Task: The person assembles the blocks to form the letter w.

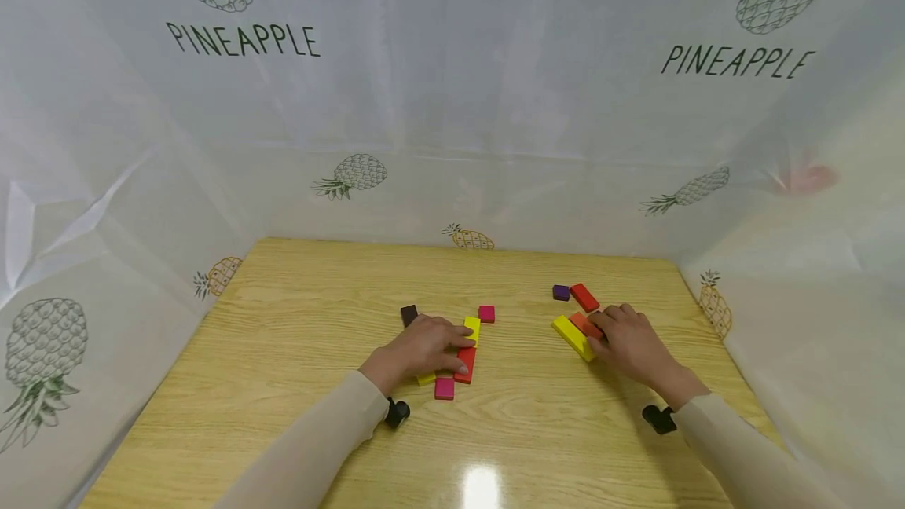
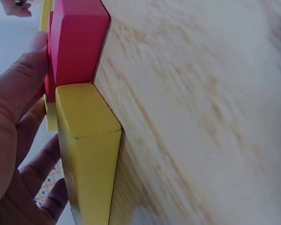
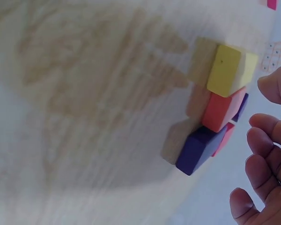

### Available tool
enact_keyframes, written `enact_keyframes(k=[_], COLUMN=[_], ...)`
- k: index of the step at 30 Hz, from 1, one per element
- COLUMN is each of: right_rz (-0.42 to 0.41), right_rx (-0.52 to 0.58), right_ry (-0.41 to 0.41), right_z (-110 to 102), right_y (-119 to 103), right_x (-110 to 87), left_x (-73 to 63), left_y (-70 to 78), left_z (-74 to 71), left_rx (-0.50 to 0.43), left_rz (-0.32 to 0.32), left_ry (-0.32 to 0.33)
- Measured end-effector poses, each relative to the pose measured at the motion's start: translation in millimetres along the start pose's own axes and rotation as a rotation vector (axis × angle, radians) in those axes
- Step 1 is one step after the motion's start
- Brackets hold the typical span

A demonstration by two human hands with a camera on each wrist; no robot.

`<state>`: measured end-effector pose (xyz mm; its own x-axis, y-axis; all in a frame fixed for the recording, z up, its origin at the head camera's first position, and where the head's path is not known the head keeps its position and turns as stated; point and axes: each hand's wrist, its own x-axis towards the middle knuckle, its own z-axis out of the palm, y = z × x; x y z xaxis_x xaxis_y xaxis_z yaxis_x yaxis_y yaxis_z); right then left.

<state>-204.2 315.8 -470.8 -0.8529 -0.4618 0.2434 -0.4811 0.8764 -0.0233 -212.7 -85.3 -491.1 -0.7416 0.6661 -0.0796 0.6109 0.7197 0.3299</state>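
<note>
My left hand (image 1: 422, 346) lies over a group of flat wooden blocks. Its thumb rests on a red block (image 1: 464, 365), and a fingertip touches the yellow block (image 1: 472, 327) above it. A pink block (image 2: 82, 44) and another yellow block (image 2: 91, 154) stand end to end beside this hand. The dark block (image 1: 408, 314) is partly hidden behind the knuckles. My right hand (image 1: 629, 344) hovers with loosely bent fingers at a second group. There, a yellow block (image 1: 573, 338), an orange block (image 3: 218, 112) and a purple block (image 3: 196, 150) lie side by side; nothing is between the fingers.
Beyond the right group lie a small purple block (image 1: 561, 292) and a red block (image 1: 584, 297). A small pink block (image 1: 486, 313) sits between the groups. The wooden table (image 1: 318, 281) ends at a white pineapple-print sheet (image 1: 452, 100) at the back and sides.
</note>
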Motion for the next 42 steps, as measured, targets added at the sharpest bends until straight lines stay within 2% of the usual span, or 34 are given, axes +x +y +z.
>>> enact_keyframes(k=[6,14,23,27,32,35,38,42], right_rz=[-0.012,0.015,0.006,0.045,0.14,0.187,0.214,0.227], right_rx=[-0.011,0.001,-0.012,-0.023,-0.028,-0.036,-0.04,0.018], right_ry=[0.012,0.01,0.016,-0.01,-0.08,-0.092,-0.095,-0.136], right_z=[8.1,12.3,13.2,13.8,14.0,15.1,17.1,16.5], right_y=[5.6,8.5,7.8,7.0,5.4,3.1,2.5,6.1], right_x=[-3.9,-2.9,8.3,16.6,23.7,27.0,30.6,31.5], left_x=[-1.3,-2.4,-4.1,-3.7,-2.6,-2.5,-2.6,-3.4], left_y=[0.0,0.1,1.4,3.1,5.2,4.8,4.2,4.5], left_z=[-1.5,-3.6,-5.6,-6.1,-7.0,-6.7,-6.7,-6.8], left_rx=[-0.003,-0.006,-0.024,-0.033,-0.035,-0.028,-0.026,-0.034], left_rz=[-0.012,-0.016,-0.018,-0.018,-0.021,-0.025,-0.035,-0.032], left_ry=[-0.004,-0.004,-0.003,-0.004,-0.011,-0.015,-0.017,-0.021])
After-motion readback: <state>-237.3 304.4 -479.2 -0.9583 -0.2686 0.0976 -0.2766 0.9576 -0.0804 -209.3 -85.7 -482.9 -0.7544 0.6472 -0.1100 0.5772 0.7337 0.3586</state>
